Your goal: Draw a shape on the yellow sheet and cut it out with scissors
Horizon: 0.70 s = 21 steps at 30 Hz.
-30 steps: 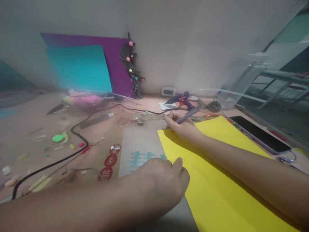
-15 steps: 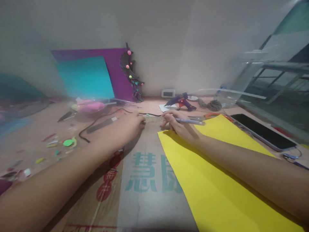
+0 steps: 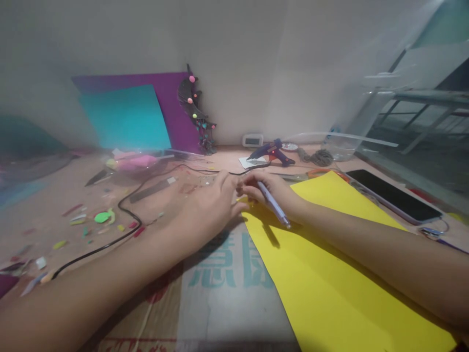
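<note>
Evidently little is done, as the yellow sheet toward four o'clock shows no mark I can see, the right hand curling round a pen, the left hand loosely bent by its corner, grip unclear.

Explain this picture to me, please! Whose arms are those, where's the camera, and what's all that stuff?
There's no machine here, just a person's two bare hands. The camera is worn on their head, looking forward and down, so you see nearly what they see. The right hand holds a pen above a yellow sheet. The left hand is close beside it; I can't tell whether its fingers grip anything. The sheet partly covers printed cardboard. Also on the table are a hot glue gun and a phone. Behind stands a crescent moon decoration.
</note>
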### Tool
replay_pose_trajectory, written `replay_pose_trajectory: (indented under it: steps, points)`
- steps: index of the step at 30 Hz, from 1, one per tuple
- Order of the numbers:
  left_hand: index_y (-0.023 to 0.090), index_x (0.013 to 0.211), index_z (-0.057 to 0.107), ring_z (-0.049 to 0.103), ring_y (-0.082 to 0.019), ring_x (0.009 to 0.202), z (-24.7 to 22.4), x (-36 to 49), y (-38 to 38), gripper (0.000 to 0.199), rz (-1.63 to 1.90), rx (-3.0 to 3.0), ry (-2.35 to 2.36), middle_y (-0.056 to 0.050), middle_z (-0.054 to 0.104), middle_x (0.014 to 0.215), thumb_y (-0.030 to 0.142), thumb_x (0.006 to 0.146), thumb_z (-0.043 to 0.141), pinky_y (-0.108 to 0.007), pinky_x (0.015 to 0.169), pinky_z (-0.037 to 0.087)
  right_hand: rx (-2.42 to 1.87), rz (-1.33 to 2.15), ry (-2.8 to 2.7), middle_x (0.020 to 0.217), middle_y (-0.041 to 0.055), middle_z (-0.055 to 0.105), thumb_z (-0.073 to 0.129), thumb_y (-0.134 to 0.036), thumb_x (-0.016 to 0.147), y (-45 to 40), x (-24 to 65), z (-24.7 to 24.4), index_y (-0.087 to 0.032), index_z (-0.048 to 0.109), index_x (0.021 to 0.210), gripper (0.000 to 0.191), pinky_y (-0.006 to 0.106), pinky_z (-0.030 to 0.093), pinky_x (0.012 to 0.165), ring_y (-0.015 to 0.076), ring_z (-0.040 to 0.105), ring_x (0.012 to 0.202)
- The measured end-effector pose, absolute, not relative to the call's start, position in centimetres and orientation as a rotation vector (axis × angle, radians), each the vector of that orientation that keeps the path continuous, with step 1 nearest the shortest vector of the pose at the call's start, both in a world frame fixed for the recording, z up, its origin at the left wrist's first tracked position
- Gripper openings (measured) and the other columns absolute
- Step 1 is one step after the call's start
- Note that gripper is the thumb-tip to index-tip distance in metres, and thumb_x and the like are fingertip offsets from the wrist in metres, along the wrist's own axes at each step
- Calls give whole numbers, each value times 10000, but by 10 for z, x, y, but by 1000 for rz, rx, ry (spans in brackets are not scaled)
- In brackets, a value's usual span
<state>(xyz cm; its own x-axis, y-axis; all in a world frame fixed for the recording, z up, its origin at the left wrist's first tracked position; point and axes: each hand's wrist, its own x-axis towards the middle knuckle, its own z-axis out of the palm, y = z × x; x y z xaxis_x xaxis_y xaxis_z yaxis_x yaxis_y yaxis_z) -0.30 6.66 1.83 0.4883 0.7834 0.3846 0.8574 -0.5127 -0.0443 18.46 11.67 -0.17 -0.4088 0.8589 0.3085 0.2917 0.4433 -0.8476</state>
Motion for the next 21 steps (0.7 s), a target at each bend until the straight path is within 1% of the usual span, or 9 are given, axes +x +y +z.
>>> replay_pose_trajectory:
  steps: [1, 3, 4, 6, 8, 11, 17, 19, 21]
  points:
    - [142, 1172, 572, 645, -224, 787, 18, 0, 59, 347, -408, -2522, -1376, -118, 630, 1112, 415, 957, 560, -332, 662, 491, -1010, 917, -1942, 799, 28, 694, 610, -363, 864, 120, 187, 2, -187, 617, 892, 179, 287, 480, 656, 163, 632, 700]
    - [158, 1236, 548, 671, -218, 786, 14, 6, 43, 378, -281, -2683, -1212, -125, 632, 1170, 433, 978, 516, -319, 637, 507, -1104, 839, -2049, 751, 22, 676, 618, -357, 850, 127, 194, 12, -187, 617, 882, 173, 285, 456, 646, 171, 621, 692]
    - [169, 1272, 532, 687, -216, 804, 11, 9, 37, 407, -215, -2767, -1136, -138, 617, 1243, 453, 982, 504, -315, 633, 519, -1134, 792, -2134, 751, 19, 673, 631, -346, 838, 129, 198, 18, -188, 632, 901, 169, 283, 442, 644, 174, 614, 693]
    - [171, 1375, 471, 714, -225, 827, 2, 14, 29, 500, -98, -2842, -1060, -188, 540, 1403, 491, 990, 468, -334, 647, 548, -1153, 699, -2289, 758, 15, 674, 650, -325, 823, 130, 204, 29, -197, 663, 936, 172, 277, 411, 639, 174, 599, 692]
    - [153, 1443, 418, 729, -253, 866, -5, 16, 27, 560, -19, -2855, -1051, -232, 476, 1478, 506, 1007, 402, -374, 678, 571, -1129, 650, -2419, 780, 16, 682, 664, -308, 813, 129, 208, 36, -209, 685, 935, 158, 271, 392, 638, 175, 592, 702]
    - [124, 1446, 426, 733, -280, 893, -9, 16, 31, 563, 1, -2874, -1037, -254, 480, 1473, 484, 1024, 329, -399, 677, 583, -1089, 634, -2557, 832, 32, 700, 686, -278, 794, 128, 212, 36, -220, 707, 881, 106, 273, 388, 641, 185, 597, 733]
    - [112, 1437, 426, 725, -294, 920, -4, 17, 34, 557, 2, -2892, -1002, -247, 491, 1457, 467, 1016, 341, -408, 663, 593, -1143, 624, -2642, 863, 41, 720, 657, -219, 801, 133, 210, 23, -220, 715, 868, 88, 275, 397, 649, 192, 617, 756]
    - [115, 1392, 469, 724, -284, 870, -4, 17, 34, 522, -31, -2896, -984, -224, 540, 1399, 454, 1016, 343, -398, 623, 588, -1141, 651, -2585, 840, 33, 715, 649, -225, 808, 131, 204, 16, -215, 705, 883, 94, 272, 403, 650, 186, 616, 745]
    - [124, 1307, 535, 716, -267, 827, -4, 18, 34, 455, -66, -2910, -979, -190, 606, 1288, 426, 1015, 357, -382, 607, 580, -1107, 644, -2506, 810, 27, 701, 641, -233, 816, 129, 194, 7, -210, 696, 904, 106, 268, 404, 653, 179, 608, 730]
